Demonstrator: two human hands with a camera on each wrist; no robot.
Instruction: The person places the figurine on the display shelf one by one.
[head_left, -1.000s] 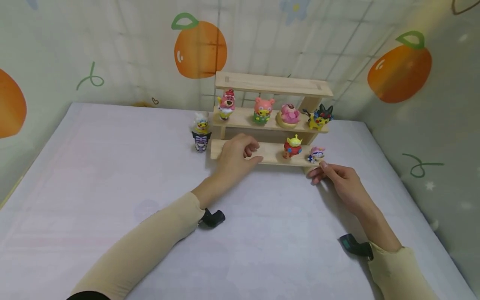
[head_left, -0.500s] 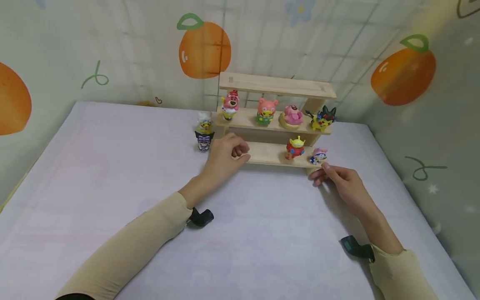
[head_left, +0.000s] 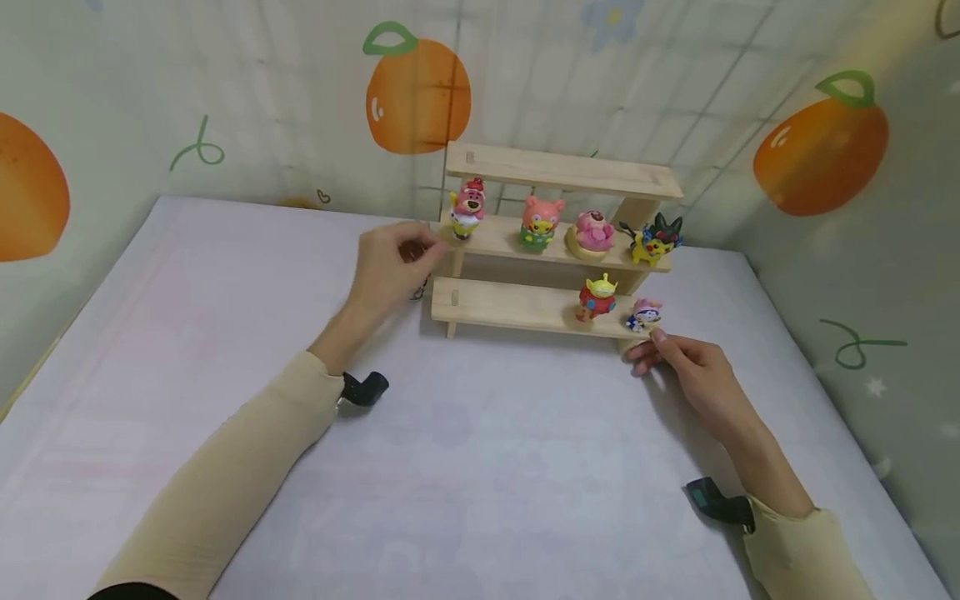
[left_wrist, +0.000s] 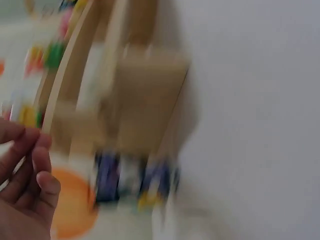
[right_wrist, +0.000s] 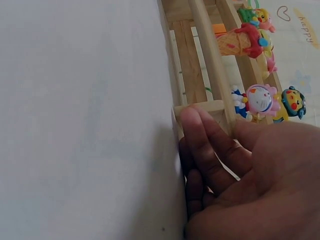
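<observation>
A stepped wooden display shelf (head_left: pixel 510 307) stands on the table. My right hand (head_left: pixel 697 379) grips its front right corner, thumb on the lowest board and fingers against the support leg. Beside the shelf's left end, my left hand (head_left: pixel 386 271) hovers with loosely bent fingers and nothing in them, near a pink bear figurine (head_left: pixel 468 208). Figurines left of the shelf are mostly hidden behind this hand in the head view; the left wrist view shows a purple-black figurine (left_wrist: pixel 106 177), blurred. On the lowest board stand a red-suited, yellow-headed figurine (head_left: pixel 597 302) and a small pink-and-white figurine (head_left: pixel 643 316).
The middle board also carries a pink-hooded figurine (head_left: pixel 538 222), a pink bear on a round base (head_left: pixel 592 235) and a black-eared yellow figurine (head_left: pixel 657 242). A patterned curtain (head_left: pixel 300 100) hangs behind the white-covered table (head_left: pixel 480 467).
My left hand has moved left and back, off the lowest board to beside the shelf's left end. My right hand keeps its grip on the right corner. The view has shifted slightly.
</observation>
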